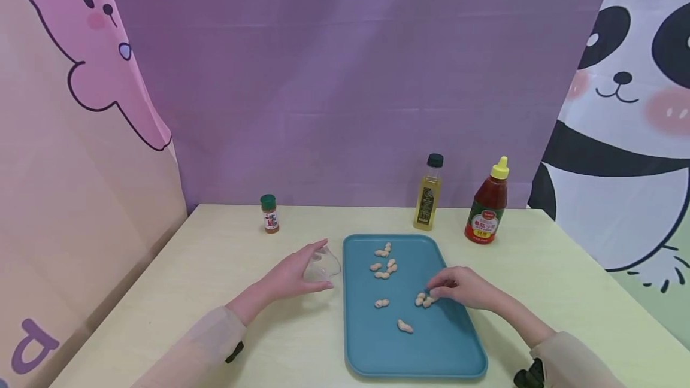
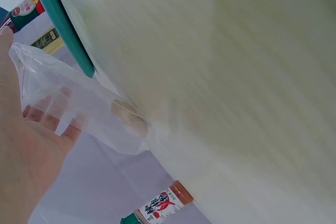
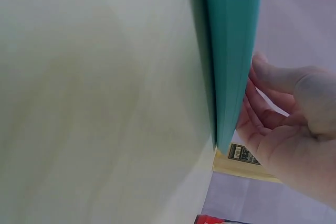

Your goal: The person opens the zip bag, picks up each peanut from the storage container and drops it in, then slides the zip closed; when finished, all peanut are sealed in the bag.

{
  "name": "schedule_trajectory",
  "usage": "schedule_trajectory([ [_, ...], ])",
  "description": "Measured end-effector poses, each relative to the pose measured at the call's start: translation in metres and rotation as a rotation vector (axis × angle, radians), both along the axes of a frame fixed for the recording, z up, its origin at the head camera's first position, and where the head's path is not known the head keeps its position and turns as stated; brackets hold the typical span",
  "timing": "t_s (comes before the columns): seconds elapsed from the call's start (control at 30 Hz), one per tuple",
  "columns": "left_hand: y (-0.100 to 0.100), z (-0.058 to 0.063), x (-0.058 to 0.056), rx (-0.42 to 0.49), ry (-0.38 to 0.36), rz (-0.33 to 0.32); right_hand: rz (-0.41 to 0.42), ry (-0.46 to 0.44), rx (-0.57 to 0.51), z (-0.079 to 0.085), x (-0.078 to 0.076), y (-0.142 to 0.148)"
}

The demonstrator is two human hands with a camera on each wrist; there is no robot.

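At the tray's left, my left hand (image 1: 291, 271) holds a clear plastic bag (image 1: 323, 265), thumb and fingers spread around it. The left wrist view shows a brownish lump, blurred through the film, low in the bag (image 2: 79, 93). My right hand (image 1: 466, 286) reaches over the right side of a blue tray (image 1: 372, 352), bent fingertips down at a small group of peanuts (image 1: 420, 299). Whether they pinch a peanut is not clear; the tray's rim hides the tips in the right wrist view. Other peanuts lie scattered, including one (image 1: 405, 326) nearer the front and one (image 1: 381, 303) left of centre.
Behind the tray stand a bottle of yellow oil (image 1: 427, 199) and a red ketchup bottle (image 1: 487, 208) with a yellow cap. A small green-capped spice jar (image 1: 270, 215) stands back left. The pale table (image 1: 215, 244) meets a purple backdrop (image 1: 345, 106).
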State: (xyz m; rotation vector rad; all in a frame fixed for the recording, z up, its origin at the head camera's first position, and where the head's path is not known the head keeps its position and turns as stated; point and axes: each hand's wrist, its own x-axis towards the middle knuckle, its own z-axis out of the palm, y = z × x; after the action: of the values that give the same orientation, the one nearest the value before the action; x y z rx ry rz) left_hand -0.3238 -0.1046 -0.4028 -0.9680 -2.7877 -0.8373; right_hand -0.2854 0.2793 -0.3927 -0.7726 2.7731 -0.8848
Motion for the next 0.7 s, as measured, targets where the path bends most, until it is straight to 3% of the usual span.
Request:
schedule_trajectory([
  [0.4, -0.0029, -0.0011, -0.0018, 0.006, 0.017, -0.001, 0.069, -0.065, -0.007, 0.003, -0.0001, -0.0005],
  [0.7, -0.0018, -0.0019, -0.0029, 0.0, 0.013, -0.003, 0.031, -0.088, -0.01, 0.0033, 0.0013, 0.0004],
])
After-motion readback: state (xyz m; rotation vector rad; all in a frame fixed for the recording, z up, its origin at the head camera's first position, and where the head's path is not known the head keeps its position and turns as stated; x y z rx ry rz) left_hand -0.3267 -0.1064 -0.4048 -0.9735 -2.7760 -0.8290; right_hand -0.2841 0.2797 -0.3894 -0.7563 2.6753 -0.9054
